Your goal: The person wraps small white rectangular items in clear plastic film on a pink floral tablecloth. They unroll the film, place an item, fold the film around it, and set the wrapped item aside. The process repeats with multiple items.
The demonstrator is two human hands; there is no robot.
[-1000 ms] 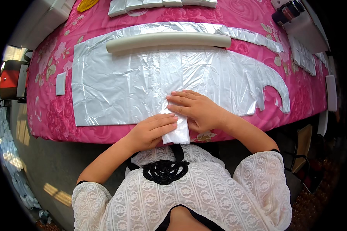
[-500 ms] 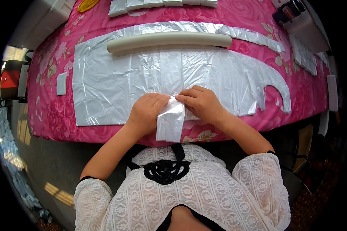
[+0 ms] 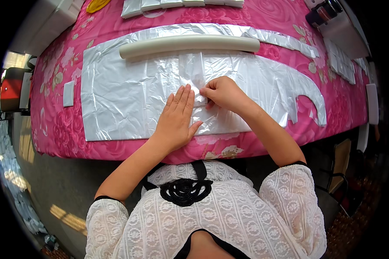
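Note:
A wide pile of thin, shiny white plastic sheets [image 3: 116, 95] lies before me, its right end cut into a curved hook like a disposable apron. At its middle a narrow strip of plastic film [image 3: 192, 69] runs lengthways away from me, folded over near my hands. My left hand [image 3: 173, 123] presses flat on the film, fingers stretched and thumb out to the side. Just right of it, my right hand [image 3: 225, 96] pinches the folded strip's edge between thumb and bent fingers. Part of the fold is hidden under my hands.
A long pale roller tube [image 3: 190, 45] rests across the far part of the sheets. A small folded white packet [image 3: 68, 94] lies at left. Folded white packs [image 3: 181, 4] stand at the back, more packs [image 3: 339, 62] at right. Pink flowered cloth [image 3: 103, 149] covers the table.
The strip's near end, hanging over the table edge before, is folded up onto the sheets. Both hands moved away from me; my left went from gripping to lying flat.

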